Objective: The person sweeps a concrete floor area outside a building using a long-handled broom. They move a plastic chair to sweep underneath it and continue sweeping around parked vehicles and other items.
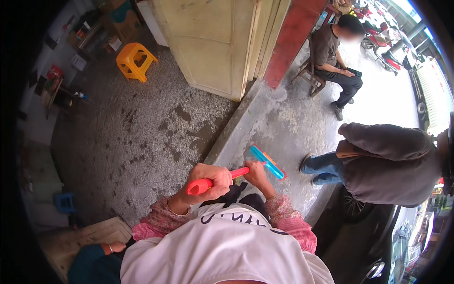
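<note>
Both my hands are closed around the red handle (240,172) of a broom or floor brush. My left hand (212,179) wraps the upper end, and the hollow red tip pokes out towards me. Farther down the shaft, my right hand (256,174) grips it close to my body. Beyond that hand lies the blue brush head (266,161), with orange and red bristles, at the grey concrete floor outside the doorway. Whether the bristles touch the floor, I cannot tell. The lower shaft is mostly hidden by my right hand.
A raised sill (230,133) separates the speckled indoor floor from the concrete. An open cream door (212,46) stands ahead. Inside is a yellow plastic stool (134,61). Outside, one person sits (324,49), another stands close right (390,167), near a dark car (354,234). Someone's hand (117,246) shows behind left.
</note>
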The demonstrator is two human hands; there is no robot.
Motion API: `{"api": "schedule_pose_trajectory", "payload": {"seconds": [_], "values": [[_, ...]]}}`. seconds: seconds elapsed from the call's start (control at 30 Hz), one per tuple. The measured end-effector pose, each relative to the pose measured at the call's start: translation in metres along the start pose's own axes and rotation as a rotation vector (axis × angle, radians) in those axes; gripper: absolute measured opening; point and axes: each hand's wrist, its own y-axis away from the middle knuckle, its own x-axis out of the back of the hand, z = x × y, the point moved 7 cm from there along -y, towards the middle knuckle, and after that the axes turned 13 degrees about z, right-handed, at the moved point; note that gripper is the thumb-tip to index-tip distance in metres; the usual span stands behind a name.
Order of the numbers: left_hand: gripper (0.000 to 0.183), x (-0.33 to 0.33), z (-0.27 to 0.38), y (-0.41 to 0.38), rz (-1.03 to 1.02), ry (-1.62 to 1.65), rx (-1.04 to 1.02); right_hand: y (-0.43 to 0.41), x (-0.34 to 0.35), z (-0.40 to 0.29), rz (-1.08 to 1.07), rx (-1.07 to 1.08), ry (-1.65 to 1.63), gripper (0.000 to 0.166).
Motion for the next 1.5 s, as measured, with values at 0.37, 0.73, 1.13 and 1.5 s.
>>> {"api": "schedule_pose_trajectory", "payload": {"seconds": [0.37,0.73,1.13,1.5], "values": [[0.026,0.019,-0.074,-0.170,0.147,-0.136,-0.058,-0.161,0.006,0.110,-0.162,0.032,-0.012,0.015],[0.016,0.017,-0.174,-0.355,0.194,-0.371,-0.072,-0.350,0.018,0.266,-0.167,0.091,0.112,0.014],[0.013,0.062,-0.256,-0.465,0.376,-0.429,-0.167,-0.482,-0.053,0.410,-0.141,0.457,0.001,0.012],[0.024,0.058,-0.204,-0.316,1.041,-0.586,0.240,-0.325,-0.112,0.265,-0.765,0.367,-0.295,0.012]]}}
